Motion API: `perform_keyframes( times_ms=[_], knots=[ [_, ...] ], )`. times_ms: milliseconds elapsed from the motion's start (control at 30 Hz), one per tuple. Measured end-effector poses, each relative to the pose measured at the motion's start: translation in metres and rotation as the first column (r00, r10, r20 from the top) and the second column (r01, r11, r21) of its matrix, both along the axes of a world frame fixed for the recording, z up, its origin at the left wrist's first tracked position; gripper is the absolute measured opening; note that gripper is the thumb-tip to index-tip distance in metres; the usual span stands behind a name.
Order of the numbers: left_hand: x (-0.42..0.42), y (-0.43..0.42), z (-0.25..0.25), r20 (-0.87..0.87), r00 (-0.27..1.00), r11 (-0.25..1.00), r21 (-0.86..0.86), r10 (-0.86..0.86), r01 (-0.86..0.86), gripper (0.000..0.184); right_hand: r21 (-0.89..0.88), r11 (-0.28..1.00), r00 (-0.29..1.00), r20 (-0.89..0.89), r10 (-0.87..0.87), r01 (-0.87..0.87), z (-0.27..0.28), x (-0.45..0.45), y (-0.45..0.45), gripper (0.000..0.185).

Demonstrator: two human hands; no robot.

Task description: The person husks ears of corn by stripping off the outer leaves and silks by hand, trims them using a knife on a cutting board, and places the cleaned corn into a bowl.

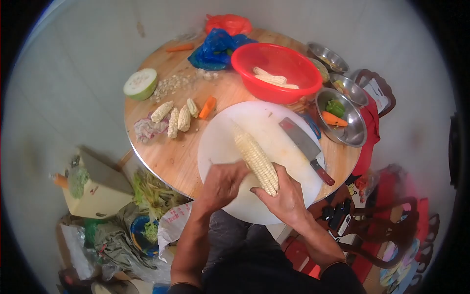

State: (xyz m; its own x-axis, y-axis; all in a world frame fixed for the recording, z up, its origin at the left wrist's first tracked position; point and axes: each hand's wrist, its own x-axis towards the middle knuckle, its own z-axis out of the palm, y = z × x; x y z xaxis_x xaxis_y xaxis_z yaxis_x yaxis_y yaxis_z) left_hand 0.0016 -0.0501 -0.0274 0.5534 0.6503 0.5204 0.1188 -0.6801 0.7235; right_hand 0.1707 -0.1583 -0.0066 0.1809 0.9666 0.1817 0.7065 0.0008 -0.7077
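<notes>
A pale ear of corn [257,159], husk off, slants over the round white cutting board [220,132]. My right hand [284,193] is closed around its lower end, with the thumb along the near side. Beside the ear's left flank, my left hand [223,183] has its fingers curled in, slightly blurred. Whatever its fingertips pinch, if anything, is hidden. On the board's right side lies a cleaver [301,139] with a brown handle pointing toward me.
A red basin [264,93] holding corn ears stands behind the board. Steel bowls [360,130] line the right edge, one with carrot and green pepper. Corn pieces [183,118], a carrot chunk [208,107] and a cut melon-like gourd [139,84] lie left; a blue bag [215,49] sits behind.
</notes>
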Motion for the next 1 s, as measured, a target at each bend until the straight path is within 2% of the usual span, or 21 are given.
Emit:
perform_keyframes(
  times_ms=[33,100,133,200,233,333,367,433,467,500,533,567,600,667,733,800,833,867,933,1000],
  knots=[
    [-0.002,-0.003,0.003,0.001,1.0,1.0,0.004,-0.002,0.002,0.017,0.05,0.999,1.0,-0.018,-0.008,0.009,0.001,0.003,0.001,0.066],
    [-0.012,-0.009,0.009,-0.088,0.941,0.932,-0.194,-0.328,0.306,0.015,0.053,0.998,1.0,-0.024,-0.018,0.019,0.006,0.008,0.002,0.066],
    [-0.013,-0.007,0.006,-0.091,0.939,0.93,-0.196,-0.332,0.31,0.015,0.05,0.998,0.999,-0.034,-0.029,0.03,0.007,0.01,0.001,0.065],
    [-0.014,-0.002,-0.002,0.023,0.991,0.907,-0.402,-0.13,0.128,0.013,0.0,1.0,0.997,-0.073,-0.028,0.028,0.01,0.013,-0.001,0.065],
    [-0.014,0.0,0.001,0.078,0.994,0.87,-0.482,-0.076,0.104,0.012,-0.047,0.999,0.994,-0.108,-0.023,0.018,0.011,0.014,-0.001,0.064],
    [-0.005,0.001,0.004,0.143,0.988,0.852,-0.51,-0.054,0.121,0.014,-0.083,0.996,0.994,-0.112,0.011,-0.02,0.009,0.014,-0.002,0.068],
    [-0.001,0.002,0.008,0.065,0.996,0.911,-0.404,-0.064,0.085,0.019,-0.084,0.996,0.993,-0.113,0.012,-0.022,0.008,0.013,-0.003,0.068],
    [0.003,0.001,0.014,0.004,0.995,0.909,-0.407,-0.097,0.09,0.02,-0.034,0.999,0.999,0.009,0.037,-0.036,0.006,0.011,-0.004,0.071],
    [0.005,0.001,0.015,-0.055,0.989,0.906,-0.411,-0.134,0.1,0.022,-0.032,0.999,0.999,0.007,0.033,-0.033,0.006,0.011,-0.004,0.071],
    [0.007,0.001,0.014,-0.058,0.988,0.905,-0.411,-0.142,0.107,0.022,0.02,1.0,0.995,0.103,0.003,-0.005,0.007,0.011,-0.005,0.069],
    [0.008,0.001,0.01,-0.023,0.981,0.937,-0.301,-0.192,0.177,0.024,0.074,0.997,0.98,0.197,-0.031,0.016,0.007,0.012,-0.005,0.068],
    [0.008,0.0,0.008,0.008,0.97,0.953,-0.185,-0.243,0.24,0.026,0.073,0.997,0.98,0.197,-0.035,0.02,0.006,0.014,-0.006,0.068],
    [0.006,-0.002,0.01,0.008,0.969,0.953,-0.184,-0.245,0.242,0.026,0.111,0.994,0.971,0.237,-0.04,0.014,0.006,0.016,-0.005,0.066],
    [0.0,-0.01,0.017,0.067,0.834,0.773,-0.342,-0.547,0.535,0.028,0.146,0.989,0.96,0.277,-0.052,0.012,0.004,0.021,-0.005,0.064],
    [-0.002,-0.015,0.016,0.044,0.838,0.759,-0.401,-0.544,0.513,0.029,0.095,0.991,0.93,0.347,-0.117,0.089,0.002,0.023,-0.006,0.066],
    [0.0,-0.017,0.01,0.046,0.972,0.836,-0.502,-0.231,0.222,0.029,0.117,0.99,0.93,0.348,-0.12,0.084,-0.001,0.023,-0.007,0.066],
    [0.001,-0.015,0.011,-0.014,0.99,0.861,-0.496,-0.141,0.115,0.028,0.143,0.987,0.928,0.351,-0.121,0.074,-0.002,0.024,-0.006,0.067],
    [0.005,-0.015,0.012,-0.015,0.99,0.861,-0.495,-0.142,0.116,0.028,0.144,0.987,0.928,0.351,-0.122,0.076,-0.002,0.024,-0.006,0.067],
    [0.012,-0.017,0.013,-0.049,0.999,0.89,-0.455,-0.011,-0.013,0.028,0.136,0.99,0.933,0.353,-0.071,0.024,-0.002,0.021,-0.005,0.064],
    [0.016,-0.016,0.008,-0.019,1.0,0.895,-0.445,0.005,-0.013,0.027,0.101,0.994,0.948,0.312,-0.061,0.031,-0.001,0.018,-0.005,0.065]
  ],
)
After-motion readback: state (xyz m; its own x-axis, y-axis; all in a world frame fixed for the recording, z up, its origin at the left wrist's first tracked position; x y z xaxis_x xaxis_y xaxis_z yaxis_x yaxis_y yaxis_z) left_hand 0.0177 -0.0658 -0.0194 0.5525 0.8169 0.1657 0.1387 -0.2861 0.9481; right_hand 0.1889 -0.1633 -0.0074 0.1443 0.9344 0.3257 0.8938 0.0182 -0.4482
